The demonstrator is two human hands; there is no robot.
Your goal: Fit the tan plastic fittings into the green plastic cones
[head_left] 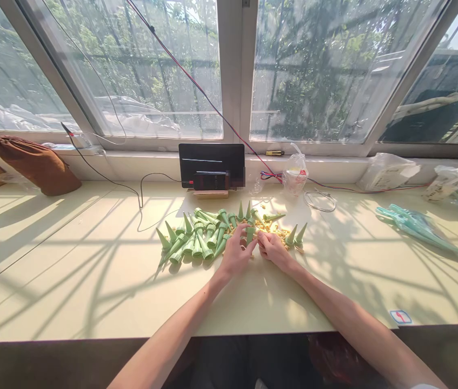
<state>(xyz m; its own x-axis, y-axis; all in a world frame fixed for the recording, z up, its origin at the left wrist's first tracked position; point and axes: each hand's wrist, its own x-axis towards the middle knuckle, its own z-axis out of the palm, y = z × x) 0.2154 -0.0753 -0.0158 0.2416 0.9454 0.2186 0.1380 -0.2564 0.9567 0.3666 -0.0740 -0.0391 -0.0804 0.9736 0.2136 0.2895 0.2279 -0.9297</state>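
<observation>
- Both hands are found at table [91, 281] centre, fingertips brought together on a single green cone [250, 234].
- Left hand [234, 255]: thumb and fingers are closed in a pinch on the cone, which lies at 1 o'clock from the palm.
- Right hand [272, 248]: fingers are curled, and the tips are drawn together against the same cone, at 10 o'clock from the palm. Whether anything else is held under them cannot be told.
- The cone's long axis is seen to run roughly 12 to 6. Its ends are partly covered by fingers, so the tip end cannot be confirmed.
- Neither hand is clearly nearer; the cone is held between the two.
- A pile [196, 240] of like cones is spread at 10 o'clock from the left hand, just beside it, mostly lying flat, a few standing.
- Yellow bits [279, 233] are scattered at 12 o'clock from the right hand, touching the knuckles.
- A dark screen [211, 161] is propped at 12 o'clock, beyond the pile.
- A brown pouch [36, 165] is noted far off at 10 o'clock, a plastic bag [296, 174] at 1 o'clock, and a teal bundle [413, 224] at 2 o'clock, well apart.
</observation>
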